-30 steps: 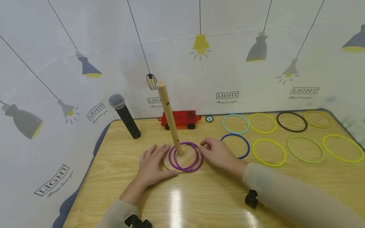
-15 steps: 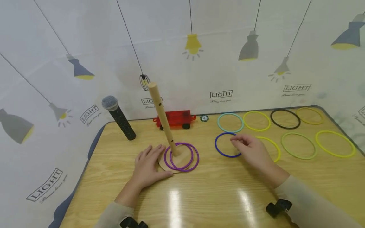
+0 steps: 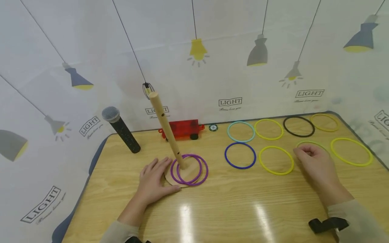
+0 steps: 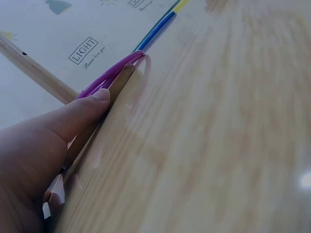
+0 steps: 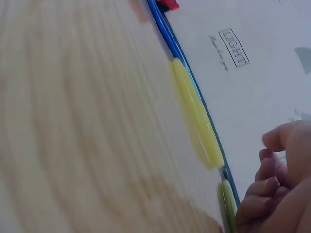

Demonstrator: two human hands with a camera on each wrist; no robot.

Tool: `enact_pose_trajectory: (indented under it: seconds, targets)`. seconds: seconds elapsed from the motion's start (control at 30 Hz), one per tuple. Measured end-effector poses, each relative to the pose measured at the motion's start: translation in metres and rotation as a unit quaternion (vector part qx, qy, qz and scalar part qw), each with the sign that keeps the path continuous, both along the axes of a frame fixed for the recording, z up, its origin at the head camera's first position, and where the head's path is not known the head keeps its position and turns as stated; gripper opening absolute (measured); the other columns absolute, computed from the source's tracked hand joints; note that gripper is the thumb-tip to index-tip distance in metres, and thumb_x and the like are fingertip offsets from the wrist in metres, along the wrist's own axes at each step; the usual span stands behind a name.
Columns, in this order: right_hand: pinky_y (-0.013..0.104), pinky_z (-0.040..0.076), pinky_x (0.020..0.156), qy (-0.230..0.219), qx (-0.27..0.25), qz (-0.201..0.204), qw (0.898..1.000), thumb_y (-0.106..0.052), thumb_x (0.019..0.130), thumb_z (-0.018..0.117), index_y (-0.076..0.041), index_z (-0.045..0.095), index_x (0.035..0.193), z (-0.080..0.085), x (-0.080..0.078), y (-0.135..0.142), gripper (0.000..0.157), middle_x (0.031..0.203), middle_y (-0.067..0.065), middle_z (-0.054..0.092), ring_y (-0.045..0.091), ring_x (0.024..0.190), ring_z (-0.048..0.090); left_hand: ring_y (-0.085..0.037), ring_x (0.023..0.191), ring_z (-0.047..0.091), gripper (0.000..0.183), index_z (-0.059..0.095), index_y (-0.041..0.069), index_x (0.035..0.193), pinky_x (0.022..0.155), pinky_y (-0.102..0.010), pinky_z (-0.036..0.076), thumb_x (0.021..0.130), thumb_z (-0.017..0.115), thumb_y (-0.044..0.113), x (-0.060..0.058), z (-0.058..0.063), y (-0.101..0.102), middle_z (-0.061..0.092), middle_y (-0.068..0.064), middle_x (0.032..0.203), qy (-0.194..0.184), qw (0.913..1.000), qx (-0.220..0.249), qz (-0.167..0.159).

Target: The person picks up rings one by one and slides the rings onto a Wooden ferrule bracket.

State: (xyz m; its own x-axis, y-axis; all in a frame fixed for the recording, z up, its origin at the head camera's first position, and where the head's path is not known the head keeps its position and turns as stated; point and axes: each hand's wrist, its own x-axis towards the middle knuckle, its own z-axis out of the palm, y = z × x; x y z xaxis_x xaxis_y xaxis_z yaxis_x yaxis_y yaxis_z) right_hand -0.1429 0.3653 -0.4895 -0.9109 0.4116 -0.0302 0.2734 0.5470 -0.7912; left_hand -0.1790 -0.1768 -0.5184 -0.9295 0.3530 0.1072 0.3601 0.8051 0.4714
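Observation:
A wooden peg stand (image 3: pixel 167 126) with a round base stands upright left of the table's middle. Two overlapping purple rings (image 3: pixel 208 170) lie around the foot of its rod. My left hand (image 3: pixel 153 185) holds the base at its left side, fingers spread along the left edge and thumb at the near edge. In the left wrist view that thumb (image 4: pixel 99 97) presses against the rim beside the purple rings. My right hand (image 3: pixel 319 165) hovers over the light green ring (image 3: pixel 310 142), covering most of it. Its fingers are loosely bent and nothing shows between them.
Right of the stand lie a dark blue ring (image 3: pixel 225 155) and two yellow rings (image 3: pixel 276 173). Behind them are a light blue ring (image 3: pixel 241 122), another yellow one, a black ring (image 3: pixel 299 136) and an amber ring (image 3: pixel 324 130). A microphone (image 3: pixel 124 135), red toy wagon (image 3: pixel 183 129) and chip (image 3: pixel 213 128) stand near the back.
My right hand has moved from beside the purple rings, across the dark blue and yellow rings, to the light green ring. My left hand stays at the base. The head view has turned slightly right.

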Motion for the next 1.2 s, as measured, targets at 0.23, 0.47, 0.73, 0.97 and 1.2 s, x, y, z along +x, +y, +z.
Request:
enact_pose_trajectory:
  seconds: [0.23, 0.47, 0.73, 0.97, 1.2]
  targets:
    - [0.034, 0.046, 0.065, -0.026, 0.103, 0.037, 0.994, -0.056, 0.1, 0.069, -0.005, 0.075, 0.101, -0.012, 0.007, 0.014, 0.052, 0.093, 0.008, 0.072, 0.023, 0.079, 0.059, -0.045, 0.157, 0.025, 0.11, 0.049, 0.019, 0.162, 0.121, -0.071, 0.01, 0.074, 0.086, 0.073, 0.004, -0.002, -0.006, 0.043, -0.005, 0.168, 0.007, 1.0, -0.003, 0.005]
    - [0.037, 0.047, 0.066, -0.022, 0.138, 0.076, 0.987, -0.058, 0.097, 0.072, -0.007, 0.075, 0.096, -0.013, 0.002, 0.008, 0.051, 0.089, 0.006, 0.072, 0.022, 0.077, 0.061, -0.045, 0.157, 0.025, 0.109, 0.049, 0.019, 0.162, 0.12, -0.073, 0.01, 0.075, 0.085, 0.072, 0.006, 0.002, -0.009, 0.043, -0.005, 0.168, 0.007, 0.9999, -0.005, 0.008]
    - [0.035, 0.045, 0.064, 0.007, 0.148, 0.015, 0.989, -0.051, 0.098, 0.071, -0.006, 0.075, 0.096, -0.014, 0.005, 0.026, 0.045, 0.086, 0.007, 0.072, 0.022, 0.076, 0.06, -0.046, 0.156, 0.026, 0.108, 0.05, 0.019, 0.162, 0.12, -0.073, 0.011, 0.074, 0.085, 0.073, 0.005, 0.0, -0.007, 0.044, -0.006, 0.167, 0.004, 1.0, -0.001, 0.007]
    - [0.047, 0.047, 0.068, -0.063, 0.165, -0.087, 0.98, -0.049, 0.101, 0.059, 0.004, 0.07, 0.11, -0.004, 0.018, 0.084, 0.055, 0.103, 0.026, 0.071, 0.042, 0.09, 0.062, -0.045, 0.157, 0.024, 0.109, 0.049, 0.019, 0.162, 0.12, -0.072, 0.009, 0.074, 0.085, 0.073, 0.003, -0.002, 0.0, 0.043, -0.005, 0.168, 0.002, 1.0, 0.004, 0.003]
    - [0.042, 0.048, 0.053, -0.123, 0.061, -0.192, 0.972, -0.046, 0.104, 0.049, 0.01, 0.055, 0.119, 0.002, 0.037, 0.127, 0.058, 0.099, 0.028, 0.059, 0.034, 0.07, 0.059, -0.045, 0.157, 0.024, 0.109, 0.049, 0.018, 0.162, 0.121, -0.072, 0.009, 0.075, 0.085, 0.072, 0.003, 0.0, 0.0, 0.043, -0.006, 0.168, 0.001, 1.0, 0.004, 0.003]
